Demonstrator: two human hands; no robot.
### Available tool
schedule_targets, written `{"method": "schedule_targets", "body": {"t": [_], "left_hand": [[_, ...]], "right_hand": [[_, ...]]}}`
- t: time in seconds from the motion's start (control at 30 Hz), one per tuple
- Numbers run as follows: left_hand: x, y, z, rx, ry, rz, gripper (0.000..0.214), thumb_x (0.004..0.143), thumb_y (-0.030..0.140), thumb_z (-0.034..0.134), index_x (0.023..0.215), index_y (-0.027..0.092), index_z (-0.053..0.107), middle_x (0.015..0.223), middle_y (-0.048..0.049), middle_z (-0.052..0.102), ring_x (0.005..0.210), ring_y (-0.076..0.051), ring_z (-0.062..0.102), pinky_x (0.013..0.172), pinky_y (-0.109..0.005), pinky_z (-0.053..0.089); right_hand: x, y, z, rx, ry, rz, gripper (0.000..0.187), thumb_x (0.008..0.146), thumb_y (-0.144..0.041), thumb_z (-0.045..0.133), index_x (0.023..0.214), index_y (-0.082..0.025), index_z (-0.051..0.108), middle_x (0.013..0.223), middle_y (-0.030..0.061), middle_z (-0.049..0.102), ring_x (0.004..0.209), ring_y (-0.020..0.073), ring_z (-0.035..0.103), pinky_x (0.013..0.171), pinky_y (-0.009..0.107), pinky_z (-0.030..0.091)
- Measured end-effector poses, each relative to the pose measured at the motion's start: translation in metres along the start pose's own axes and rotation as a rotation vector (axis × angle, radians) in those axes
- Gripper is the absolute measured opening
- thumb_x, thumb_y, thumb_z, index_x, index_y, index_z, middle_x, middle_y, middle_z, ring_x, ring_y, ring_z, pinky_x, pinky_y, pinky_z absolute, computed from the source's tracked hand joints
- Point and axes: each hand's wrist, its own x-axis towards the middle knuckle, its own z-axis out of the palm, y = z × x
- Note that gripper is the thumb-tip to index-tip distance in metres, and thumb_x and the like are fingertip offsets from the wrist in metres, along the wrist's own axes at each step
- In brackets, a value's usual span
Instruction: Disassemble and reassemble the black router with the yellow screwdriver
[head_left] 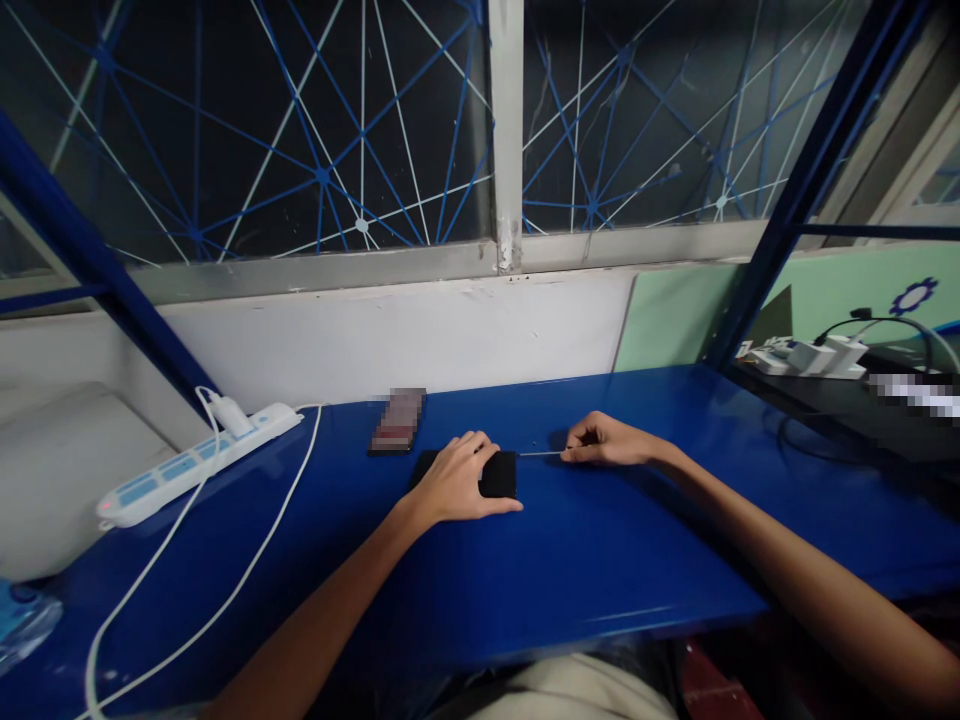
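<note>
A small flat black device (498, 473) lies on the blue table (570, 570). My left hand (455, 481) rests on top of it, fingers curled over its left part and holding it down. My right hand (604, 442) is closed in a pinch on a thin metal pin (538, 454) whose tip points at the device's right edge. Whether the tip touches the device I cannot tell.
A blurred flat object (398, 421) lies just behind the device. A white power strip (196, 460) with a plugged charger and a long white cable (225, 600) sits at the left. More white adapters (814, 357) and cables rest on a dark shelf at the right.
</note>
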Motion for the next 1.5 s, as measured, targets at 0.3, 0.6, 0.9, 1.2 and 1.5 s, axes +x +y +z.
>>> {"method": "schedule_targets", "body": {"t": [0.3,0.6,0.9,1.2,1.5], "left_hand": [[-0.001,0.001,-0.004,0.006,0.014,0.013,0.078,0.071,0.076,0.055,0.120,0.016,0.059,0.114,-0.0136,0.058,0.103,-0.031,0.055,0.091,-0.045,0.044],[0.000,0.000,-0.004,0.031,0.003,0.014,0.079,0.071,0.077,0.055,0.120,0.015,0.058,0.114,-0.0137,0.058,0.103,-0.031,0.055,0.090,-0.044,0.045],[0.000,0.000,-0.005,0.031,-0.001,0.019,0.080,0.071,0.078,0.055,0.119,0.014,0.059,0.113,-0.0135,0.058,0.101,-0.030,0.056,0.087,-0.043,0.046],[0.001,0.000,-0.007,0.033,-0.006,0.028,0.080,0.071,0.077,0.056,0.119,0.013,0.059,0.111,-0.0136,0.059,0.101,-0.030,0.056,0.087,-0.042,0.046],[0.001,-0.001,-0.006,0.049,0.013,0.039,0.082,0.070,0.078,0.055,0.119,0.012,0.060,0.111,-0.0141,0.060,0.100,-0.031,0.057,0.087,-0.043,0.047]], "right_hand": [[0.002,-0.005,0.012,-0.002,0.066,0.170,0.064,0.086,-0.066,0.040,0.055,-0.014,0.060,0.041,0.0002,0.048,0.035,0.0094,0.039,0.041,0.025,0.031],[0.004,0.000,0.003,-0.164,0.115,0.022,0.048,0.075,-0.062,0.060,0.063,-0.015,0.059,0.053,-0.0038,0.046,0.049,0.0089,0.036,0.048,0.024,0.027],[0.006,0.005,0.006,-0.231,0.107,-0.008,0.045,0.070,-0.059,0.070,0.075,-0.017,0.054,0.062,-0.0040,0.049,0.055,0.0097,0.039,0.051,0.022,0.029],[0.001,-0.001,-0.001,-0.200,0.085,-0.065,0.044,0.085,-0.056,0.054,0.085,-0.013,0.066,0.068,0.0010,0.057,0.058,0.0115,0.044,0.054,0.024,0.032],[0.003,0.000,0.000,-0.252,0.138,-0.011,0.039,0.072,-0.055,0.069,0.077,-0.017,0.060,0.065,-0.0017,0.055,0.056,0.0112,0.043,0.053,0.024,0.029]]}}
